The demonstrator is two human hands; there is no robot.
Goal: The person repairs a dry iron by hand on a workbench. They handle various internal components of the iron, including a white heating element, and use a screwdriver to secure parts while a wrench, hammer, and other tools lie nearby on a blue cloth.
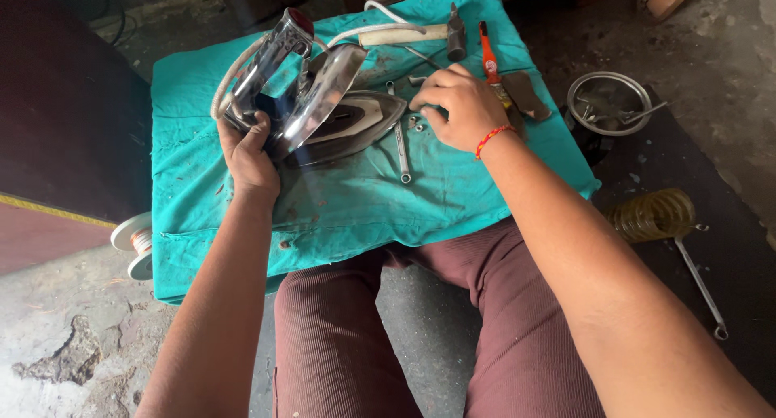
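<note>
- polished metal all over: the iron (311,103) lies opened up near the far left corner of the table (202,224), which is covered by a teal cloth, its chrome cover tilted up off the soleplate.
- the left hand (246,155) has its fingers wrapped shut around the rear of the cover and handle, holding it raised.
- the right hand (461,107) rests just beside the iron's nose, fingers curled down onto small screws (416,124) on the cloth; i cannot tell if it has pinched one.
- a spanner (402,153) lies between the hands; a hammer (412,34) and a screwdriver (489,58) lie by the far edge.
- the iron looks heavy, rigid and slick; the handle end likely gives the surest hold, and the sheet cover's edges may be sharp.
- its cord (234,70) loops behind and could snag.
</note>
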